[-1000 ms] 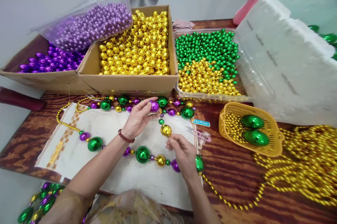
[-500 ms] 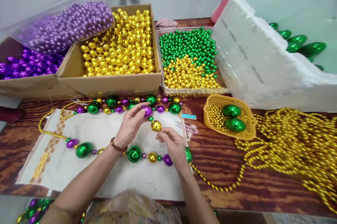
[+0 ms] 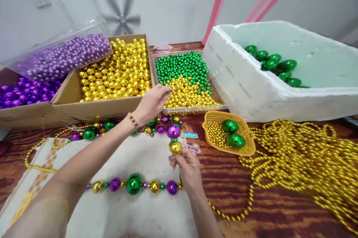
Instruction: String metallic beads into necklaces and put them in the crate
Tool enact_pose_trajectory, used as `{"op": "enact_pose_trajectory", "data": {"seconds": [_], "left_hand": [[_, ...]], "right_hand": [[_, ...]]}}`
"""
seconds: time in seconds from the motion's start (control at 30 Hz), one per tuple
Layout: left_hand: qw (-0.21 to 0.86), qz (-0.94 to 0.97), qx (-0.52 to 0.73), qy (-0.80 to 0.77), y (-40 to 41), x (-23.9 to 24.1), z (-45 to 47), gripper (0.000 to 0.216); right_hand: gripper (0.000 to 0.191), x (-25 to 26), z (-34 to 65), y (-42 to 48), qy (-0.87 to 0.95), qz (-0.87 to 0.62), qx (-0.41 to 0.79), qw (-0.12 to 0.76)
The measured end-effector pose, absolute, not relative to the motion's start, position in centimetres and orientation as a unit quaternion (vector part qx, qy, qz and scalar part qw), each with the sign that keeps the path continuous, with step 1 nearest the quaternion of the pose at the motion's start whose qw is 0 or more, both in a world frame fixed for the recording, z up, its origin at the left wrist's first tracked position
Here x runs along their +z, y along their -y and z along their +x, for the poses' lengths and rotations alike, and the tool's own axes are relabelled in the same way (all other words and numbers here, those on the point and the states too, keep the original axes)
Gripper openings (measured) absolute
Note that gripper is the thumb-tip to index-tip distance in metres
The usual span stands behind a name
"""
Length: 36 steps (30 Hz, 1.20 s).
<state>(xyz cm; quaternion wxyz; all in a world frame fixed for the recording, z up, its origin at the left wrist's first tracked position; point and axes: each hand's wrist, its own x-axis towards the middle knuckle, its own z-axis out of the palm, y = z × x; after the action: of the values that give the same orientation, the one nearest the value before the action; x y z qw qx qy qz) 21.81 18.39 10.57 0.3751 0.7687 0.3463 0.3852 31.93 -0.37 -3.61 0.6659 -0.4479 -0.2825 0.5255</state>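
Note:
My right hand [image 3: 188, 167] pinches a large gold bead [image 3: 175, 147] from below. Above that bead sit a small green bead and a large purple bead [image 3: 173, 131] in a column, with a thin line rising from the top. Raised ahead of them, my left hand [image 3: 153, 102] has its fingertips pressed together before the clear tray of beads; what they hold, if anything, is hidden. A strand of green, gold and purple beads [image 3: 134, 184] lies across the white cloth [image 3: 123, 159] below. Another mixed strand [image 3: 89, 133] runs along the cloth's far edge.
A cardboard box [image 3: 97, 107] of gold beads and a clear tray [image 3: 192, 110] of green and gold ones stand behind. To the right are a yellow basket [image 3: 248, 148], a white foam box [image 3: 251, 100] and piled gold bead chains [image 3: 302, 159]. A fan [image 3: 122, 21] spins behind.
My left hand has left the purple bead and moved up toward the tray, fingers together. My right hand still pinches the gold bead, now with the beads stacked upright. The view has tilted up.

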Motion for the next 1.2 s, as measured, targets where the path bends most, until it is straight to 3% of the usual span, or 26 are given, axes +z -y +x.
{"op": "enact_pose_trajectory", "data": {"seconds": [0.1, 0.17, 0.4, 0.57, 0.63, 0.7, 0.8, 0.87, 1.0, 1.2], "left_hand": [[0.130, 0.913, 0.131, -0.363, -22.2, 10.9, 26.8, 0.033], [0.039, 0.923, 0.017, -0.384, -23.8, 10.3, 29.4, 0.037], [0.020, 0.913, -0.026, -0.407, -25.3, 8.3, 31.1, 0.038], [0.026, 0.915, 0.031, -0.402, -24.7, 9.7, 29.9, 0.035], [0.102, 0.905, 0.138, -0.390, -23.7, 10.5, 28.3, 0.025], [0.290, 0.847, 0.255, -0.365, -22.1, 10.9, 25.8, 0.012], [0.613, 0.645, 0.313, -0.332, -18.8, 10.2, 21.2, 0.012], [0.725, 0.513, 0.334, -0.316, -16.7, 9.4, 18.6, 0.017], [0.804, 0.365, 0.371, -0.289, -13.9, 8.0, 16.1, 0.022], [0.820, 0.290, 0.418, -0.262, -13.1, 7.0, 15.4, 0.021]], "right_hand": [[0.017, -3.8, 32.1, 0.7, 0.280, -0.453, 0.512, 0.674], [0.018, -3.7, 32.1, 0.8, 0.278, -0.455, 0.507, 0.677], [0.017, -3.8, 32.7, 1.2, 0.267, -0.464, 0.501, 0.680], [0.017, -4.1, 32.7, 1.1, 0.270, -0.467, 0.491, 0.684], [0.017, -3.9, 32.7, 1.0, 0.281, -0.469, 0.483, 0.684], [0.018, -3.5, 32.8, 1.0, 0.298, -0.473, 0.473, 0.681], [0.018, -2.8, 32.8, 1.0, 0.328, -0.483, 0.459, 0.670], [0.018, -2.4, 32.8, 1.0, 0.348, -0.489, 0.451, 0.660], [0.017, -1.8, 32.4, 1.1, 0.384, -0.502, 0.438, 0.639], [0.016, -1.1, 31.9, 1.3, 0.414, -0.519, 0.432, 0.611]]}}
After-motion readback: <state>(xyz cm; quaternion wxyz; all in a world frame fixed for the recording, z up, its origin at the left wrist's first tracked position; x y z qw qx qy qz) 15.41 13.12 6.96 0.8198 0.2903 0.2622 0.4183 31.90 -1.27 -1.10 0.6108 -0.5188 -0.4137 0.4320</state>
